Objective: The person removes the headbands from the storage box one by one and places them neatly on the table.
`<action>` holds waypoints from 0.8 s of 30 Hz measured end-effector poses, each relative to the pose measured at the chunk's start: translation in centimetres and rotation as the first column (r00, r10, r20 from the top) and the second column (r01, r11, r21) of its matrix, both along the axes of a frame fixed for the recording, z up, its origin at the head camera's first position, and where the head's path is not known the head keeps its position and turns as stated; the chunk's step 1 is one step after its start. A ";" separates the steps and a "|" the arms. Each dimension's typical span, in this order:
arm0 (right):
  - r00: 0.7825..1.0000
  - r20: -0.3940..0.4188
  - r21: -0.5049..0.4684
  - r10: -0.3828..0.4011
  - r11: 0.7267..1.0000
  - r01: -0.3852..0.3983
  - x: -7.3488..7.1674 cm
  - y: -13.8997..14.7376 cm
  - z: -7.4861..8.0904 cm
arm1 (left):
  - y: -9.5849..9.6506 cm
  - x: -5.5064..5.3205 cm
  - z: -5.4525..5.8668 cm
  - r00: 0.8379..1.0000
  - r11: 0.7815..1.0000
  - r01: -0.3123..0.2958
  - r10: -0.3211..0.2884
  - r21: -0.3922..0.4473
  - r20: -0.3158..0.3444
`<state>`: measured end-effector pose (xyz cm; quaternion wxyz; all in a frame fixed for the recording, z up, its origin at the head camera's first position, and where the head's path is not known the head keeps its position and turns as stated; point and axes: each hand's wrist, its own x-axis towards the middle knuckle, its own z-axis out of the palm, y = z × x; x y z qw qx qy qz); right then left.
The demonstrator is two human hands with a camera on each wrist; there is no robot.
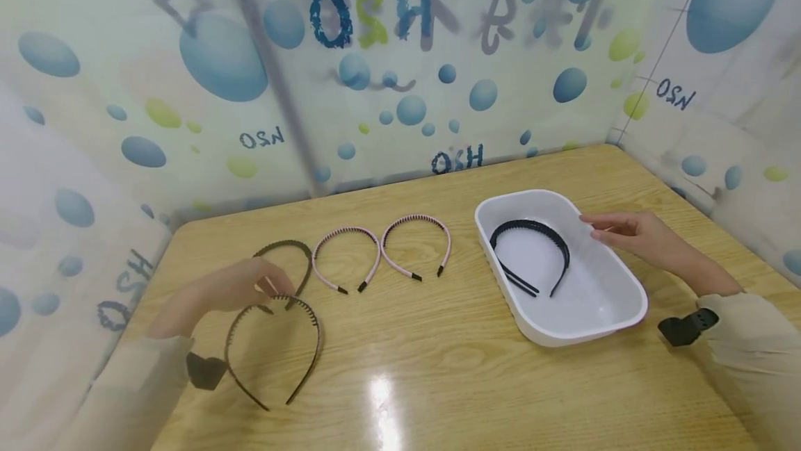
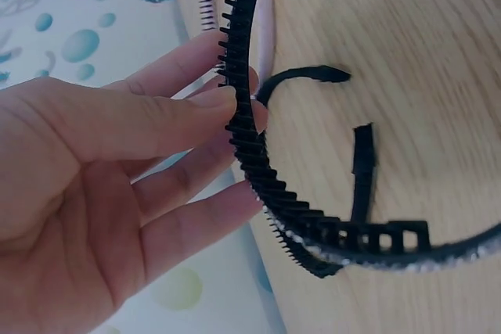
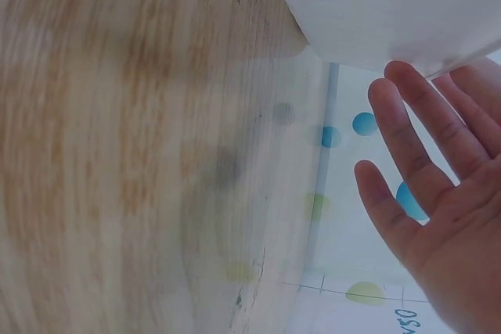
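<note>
My left hand (image 1: 240, 288) pinches a black toothed headband (image 1: 318, 340) between thumb and fingers, on its curved band. Glittery bits line the outer side of this headband in the left wrist view. It is raised over the table, its two ends toward me. Just behind it another dark headband (image 1: 306, 249) lies on the table, partly hidden by the hand. At the far right rim of a white plastic bin (image 1: 616, 298), my right hand (image 1: 638, 235) touches the edge with nearly straight fingers. Black headbands (image 1: 532, 225), overlapping, rest inside that bin.
Two pink headbands (image 1: 346, 230) (image 1: 416, 217) with black tips lie side by side on the wooden table (image 1: 425, 367), between the dark headband and the bin. A patterned sheet (image 1: 388, 110) with blue and green dots hangs behind the table and along its sides.
</note>
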<state>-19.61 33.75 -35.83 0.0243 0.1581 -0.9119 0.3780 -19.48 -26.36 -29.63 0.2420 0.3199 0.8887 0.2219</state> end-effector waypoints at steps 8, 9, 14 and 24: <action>1.000 0.015 0.005 -0.006 1.000 0.006 0.0 0.0 0.0 | -1.3 0.1 -1.5 0.998 0.998 -0.021 0.018 0.066 0.056; 1.000 0.016 0.004 -0.005 1.000 0.005 0.0 0.0 0.1 | -1.4 0.2 -1.7 0.998 0.997 -0.025 0.021 0.075 0.063; 1.000 0.010 0.005 -0.003 1.000 0.002 0.0 0.0 0.1 | -1.9 0.5 -2.2 0.995 0.994 -0.057 0.048 0.093 0.089; 1.000 0.020 0.004 -0.006 1.000 0.006 0.0 0.0 0.0 | -2.3 0.6 -3.1 0.997 0.992 -0.049 0.042 0.114 0.062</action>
